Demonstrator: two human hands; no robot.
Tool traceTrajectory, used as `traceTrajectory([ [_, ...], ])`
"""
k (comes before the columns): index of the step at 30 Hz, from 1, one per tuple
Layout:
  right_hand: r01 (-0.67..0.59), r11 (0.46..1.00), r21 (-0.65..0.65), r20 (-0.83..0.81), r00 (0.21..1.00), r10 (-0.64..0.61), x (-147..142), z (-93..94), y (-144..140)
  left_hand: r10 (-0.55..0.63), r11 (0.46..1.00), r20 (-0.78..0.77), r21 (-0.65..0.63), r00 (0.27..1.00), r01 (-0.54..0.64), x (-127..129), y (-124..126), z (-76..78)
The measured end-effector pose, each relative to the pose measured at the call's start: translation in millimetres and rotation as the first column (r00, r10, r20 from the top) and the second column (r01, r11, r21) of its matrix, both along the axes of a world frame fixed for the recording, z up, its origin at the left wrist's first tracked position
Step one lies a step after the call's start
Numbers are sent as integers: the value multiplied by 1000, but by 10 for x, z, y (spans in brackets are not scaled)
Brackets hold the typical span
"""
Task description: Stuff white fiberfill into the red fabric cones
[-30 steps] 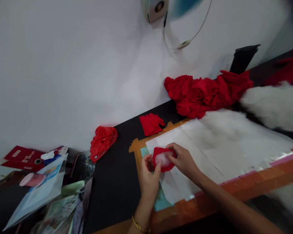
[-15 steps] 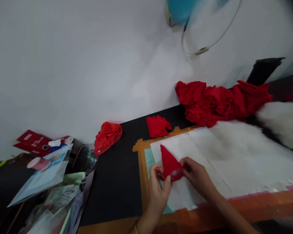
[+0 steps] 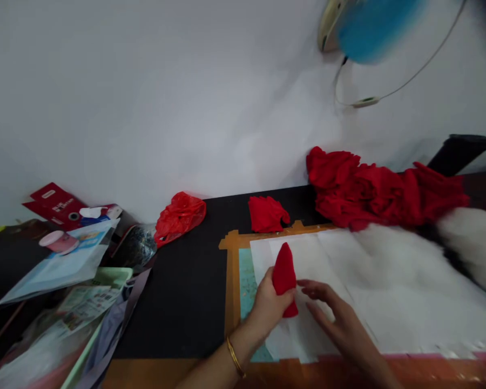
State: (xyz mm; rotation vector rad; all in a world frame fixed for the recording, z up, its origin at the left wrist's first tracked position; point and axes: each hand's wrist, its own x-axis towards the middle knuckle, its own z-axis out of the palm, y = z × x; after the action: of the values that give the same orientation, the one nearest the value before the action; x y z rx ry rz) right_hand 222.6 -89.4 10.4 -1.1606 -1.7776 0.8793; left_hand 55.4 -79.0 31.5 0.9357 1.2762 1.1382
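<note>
Cone (image 3: 284,274): in left hand (image 3: 270,301) | right hand (image 3: 340,319): beside | tabletop (image 3: 182,308) stretches past tape edge (image 3: 232,289)

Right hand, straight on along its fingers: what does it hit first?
The right hand would probably meet the pointed red cloth piece held in the left hand; one view leaves depth unclear.

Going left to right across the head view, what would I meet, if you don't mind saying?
Pink tub, red plastic bag, red cloth piece in the left hand, right hand, white fluffy clump at the right edge.
</note>
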Motion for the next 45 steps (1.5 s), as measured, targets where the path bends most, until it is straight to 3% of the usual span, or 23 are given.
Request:
traceTrajectory([
  [2,68,995,-73,-71,995,-73,71,132,78,-44,997,-94,59,995,50,2,8,3],
  [5,43,994,-105,-130,990,-57,12,253,213,-144,981,-174,104,974,164,38,-2,40],
  [7,5,988,-152,-159,987,-29,-102,251,270,-203,965,-215,122,955,233,66,-15,61],
  [10,4,956,-293,-262,961,-84,-262,180,274,-235,951,-248,143,940,275,65,-33,59],
  [15,-56,899,-434,-421,895,-148,-304,157,233,-262,961,-191,32,946,273,-3,-50,24],
  [20,-14,900,-435,-441,875,-199,-232,241,328,-346,938,-88,-18,934,346,-2,-53,29],
  [24,25,912,-410,-478,845,-238,-185,250,320,-328,942,14,-66,945,328,-11,-51,68],
  [29,-208,871,-445,-498,866,-48,-204,218,135,-302,946,16,-115,953,302,-12,-40,68],
  [31,-253,851,-461,-546,836,-47,-256,179,74,-319,942,-11,-116,948,315,7,-31,31],
  [35,-159,856,-492,-621,753,-217,-359,48,33,-368,928,-76,-90,927,361,39,-16,-20],
  [39,-115,840,-531,-642,701,-310,-391,-79,48,-391,919,-127,-113,911,379,41,-34,1],
  [45,-104,882,-460,-587,781,-214,-348,-122,63,-339,913,17,-235,941,333,48,-81,31],
])
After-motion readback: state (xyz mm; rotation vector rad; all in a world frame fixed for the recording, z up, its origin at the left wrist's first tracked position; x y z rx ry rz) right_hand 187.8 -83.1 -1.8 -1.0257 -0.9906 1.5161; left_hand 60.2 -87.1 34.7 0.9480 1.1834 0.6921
